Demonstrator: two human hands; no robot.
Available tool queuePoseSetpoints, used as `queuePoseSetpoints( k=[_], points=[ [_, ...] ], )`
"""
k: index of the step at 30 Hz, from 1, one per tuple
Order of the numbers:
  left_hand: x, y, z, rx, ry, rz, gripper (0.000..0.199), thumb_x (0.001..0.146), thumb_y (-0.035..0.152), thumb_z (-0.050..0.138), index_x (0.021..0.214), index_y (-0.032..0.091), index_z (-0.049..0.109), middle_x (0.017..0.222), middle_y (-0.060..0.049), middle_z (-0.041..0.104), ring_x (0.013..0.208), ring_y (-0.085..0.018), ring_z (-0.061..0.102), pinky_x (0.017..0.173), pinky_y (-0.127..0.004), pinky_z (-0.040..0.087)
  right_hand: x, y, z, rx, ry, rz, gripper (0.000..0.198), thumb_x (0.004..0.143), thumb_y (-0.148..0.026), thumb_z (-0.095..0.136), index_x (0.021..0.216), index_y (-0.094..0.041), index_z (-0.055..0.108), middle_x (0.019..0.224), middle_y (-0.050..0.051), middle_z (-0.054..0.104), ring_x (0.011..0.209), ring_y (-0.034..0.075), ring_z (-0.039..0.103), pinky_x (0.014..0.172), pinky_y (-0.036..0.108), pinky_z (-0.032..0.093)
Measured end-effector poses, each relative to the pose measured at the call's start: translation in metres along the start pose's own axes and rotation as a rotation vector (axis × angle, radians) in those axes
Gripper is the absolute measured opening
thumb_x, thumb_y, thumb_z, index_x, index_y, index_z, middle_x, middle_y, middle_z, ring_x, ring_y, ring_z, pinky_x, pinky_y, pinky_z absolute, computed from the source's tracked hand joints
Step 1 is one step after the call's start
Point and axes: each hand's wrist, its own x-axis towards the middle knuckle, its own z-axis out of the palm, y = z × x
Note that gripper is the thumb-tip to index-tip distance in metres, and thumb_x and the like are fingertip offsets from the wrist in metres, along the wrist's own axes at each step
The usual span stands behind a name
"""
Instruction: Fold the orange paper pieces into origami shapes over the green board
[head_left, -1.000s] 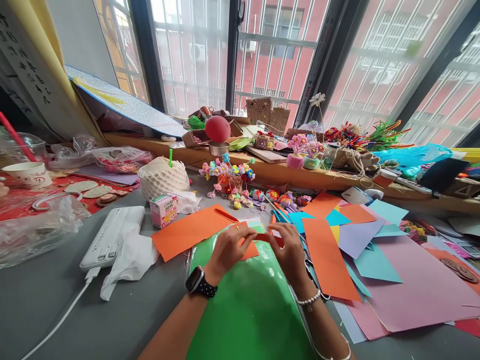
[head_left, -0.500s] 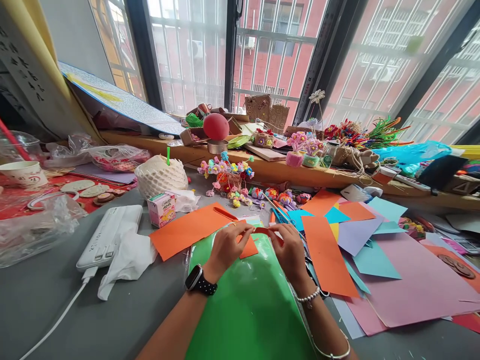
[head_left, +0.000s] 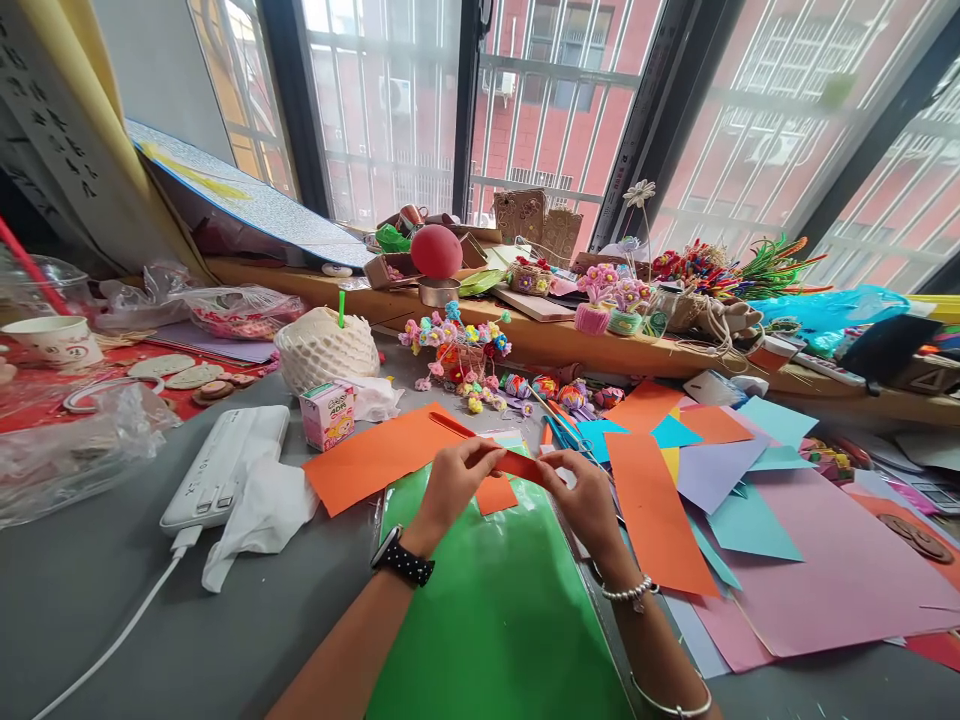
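Observation:
Between my two hands a narrow orange paper strip (head_left: pixel 520 466) is stretched, tilted down a little to the right. The fingers of my left hand (head_left: pixel 454 487) pinch its left end, and my right hand (head_left: pixel 585 497) grips the right end. Beneath them lies a shiny green plastic-covered mat (head_left: pixel 495 600). A small orange paper piece (head_left: pixel 496 494) rests on the mat below the strip. To the left is a large orange sheet (head_left: pixel 382 455) with a thin folded strip on it. Another orange sheet (head_left: pixel 656 515) lies right of my right hand.
A white power bank (head_left: pixel 225 465) with a cable, a crumpled tissue (head_left: pixel 262 515) and a pink box (head_left: pixel 328 416) are on the left. Overlapping pink paper (head_left: pixel 840 570) and coloured sheets spread to the right. Crocheted flowers (head_left: pixel 457 345) and a sill with a red ball (head_left: pixel 436 252) stand behind.
The strip was bowed upward between my fingers and is now straighter, with its flat face showing. My right hand has turned slightly and shifted a little to the right.

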Motion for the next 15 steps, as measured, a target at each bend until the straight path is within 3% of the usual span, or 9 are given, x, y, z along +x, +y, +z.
queuePoseSetpoints(
  k=[5, 8, 11, 15],
  points=[
    [0.005, 0.0, -0.01, -0.076, 0.156, -0.118, 0.024, 0.069, 0.036, 0.057, 0.074, 0.012, 0.059, 0.066, -0.003, 0.062, 0.06, -0.016, 0.062, 0.06, -0.024, 0.048, 0.004, 0.013, -0.013, -0.038, 0.075, 0.175, 0.021, 0.072, -0.033, 0.05, 0.072, -0.015, 0.061, 0.075, 0.007, 0.065, 0.071, 0.02, 0.058, 0.066, 0.03, 0.042],
    [0.006, -0.001, -0.011, -0.136, 0.233, -0.15, 0.026, 0.068, 0.037, 0.057, 0.075, 0.011, 0.058, 0.067, -0.002, 0.061, 0.06, -0.016, 0.061, 0.061, -0.025, 0.048, 0.004, 0.014, -0.015, 0.058, 0.134, 0.278, 0.028, 0.072, -0.039, 0.048, 0.073, -0.015, 0.061, 0.075, 0.007, 0.065, 0.07, 0.019, 0.058, 0.062, 0.028, 0.042],
    [0.005, -0.001, -0.009, -0.201, 0.252, -0.145, 0.027, 0.068, 0.037, 0.057, 0.076, 0.011, 0.057, 0.07, -0.003, 0.06, 0.061, -0.016, 0.061, 0.063, -0.027, 0.049, 0.004, 0.009, -0.012, 0.206, 0.14, 0.278, 0.035, 0.076, -0.045, 0.042, 0.075, -0.015, 0.061, 0.078, 0.006, 0.065, 0.072, 0.019, 0.058, 0.063, 0.026, 0.042],
    [0.003, -0.001, -0.004, -0.195, 0.19, -0.098, 0.026, 0.07, 0.037, 0.055, 0.076, 0.012, 0.056, 0.072, -0.004, 0.06, 0.064, -0.017, 0.061, 0.066, -0.029, 0.049, 0.002, 0.0, -0.005, 0.35, 0.023, 0.231, 0.035, 0.074, -0.046, 0.045, 0.075, -0.015, 0.061, 0.077, 0.005, 0.065, 0.073, 0.018, 0.059, 0.064, 0.026, 0.043]
  ],
)
